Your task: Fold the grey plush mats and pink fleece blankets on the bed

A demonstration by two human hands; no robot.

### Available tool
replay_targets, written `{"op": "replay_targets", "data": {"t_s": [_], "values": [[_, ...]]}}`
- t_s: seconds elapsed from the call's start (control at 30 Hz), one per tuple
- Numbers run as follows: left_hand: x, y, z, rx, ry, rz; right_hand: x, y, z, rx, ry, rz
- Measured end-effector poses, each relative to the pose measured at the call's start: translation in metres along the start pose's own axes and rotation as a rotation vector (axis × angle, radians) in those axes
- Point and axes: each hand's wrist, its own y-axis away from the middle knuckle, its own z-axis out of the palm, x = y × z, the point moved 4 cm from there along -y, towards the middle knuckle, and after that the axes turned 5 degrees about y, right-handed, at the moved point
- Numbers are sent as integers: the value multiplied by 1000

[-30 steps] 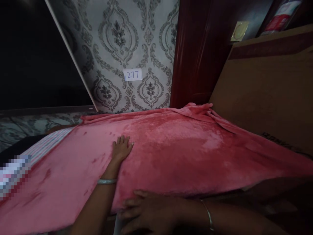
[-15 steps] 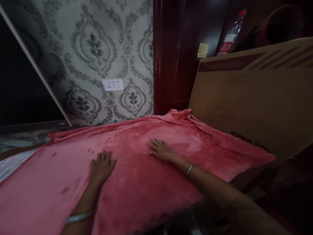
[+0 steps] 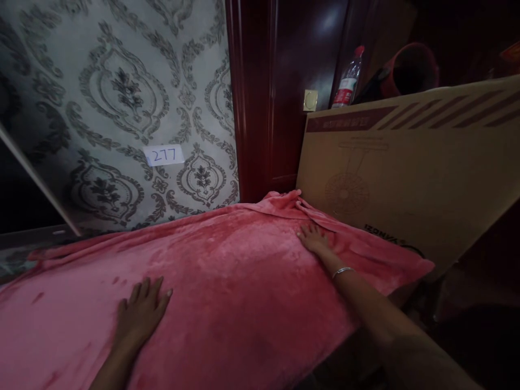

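Observation:
A pink plush blanket [image 3: 235, 287] is spread over a raised surface, with folds bunched along its back edge and at the far right corner. My left hand [image 3: 140, 311] lies flat on the blanket's left part, fingers spread. On the right, near the bunched folds, my right hand [image 3: 313, 238] rests palm down on the fabric with its fingers apart. A silver bracelet [image 3: 343, 271] circles my right wrist. Neither hand grips anything.
A large cardboard box [image 3: 406, 168] stands against the right side of the blanket. On top are a plastic bottle [image 3: 348, 84] with a red cap and a round red-rimmed object [image 3: 414, 70]. Behind are patterned wallpaper, a paper marked 277 [image 3: 164, 155] and a dark red door [image 3: 280, 97].
My right hand has slid over the blanket to the right, toward the folds near the box. My left hand stays on the blanket. The view has turned somewhat to the right.

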Motion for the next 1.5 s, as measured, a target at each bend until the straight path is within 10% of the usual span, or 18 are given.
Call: {"op": "replay_targets", "data": {"t_s": [0.27,0.43,0.57,0.77,1.0,1.27,1.5], "values": [[-8,-1,5,26,4,16,-184,43,16,27,-144,-675],[-13,-5,10,32,-37,42,-243,76,27,59,-227,-984],[-13,-6,9,24,-66,19,-223,39,21,138,-202,-882],[-17,-10,12,11,-18,31,-93,-37,-5,179,-119,-393],[-19,-14,19,58,30,35,18,-41,-8,110,-91,-39],[-8,-6,5,48,27,5,-129,-7,4,16,-167,-448],[-7,-3,2,46,40,42,-230,117,27,-32,-317,-1049]]}}
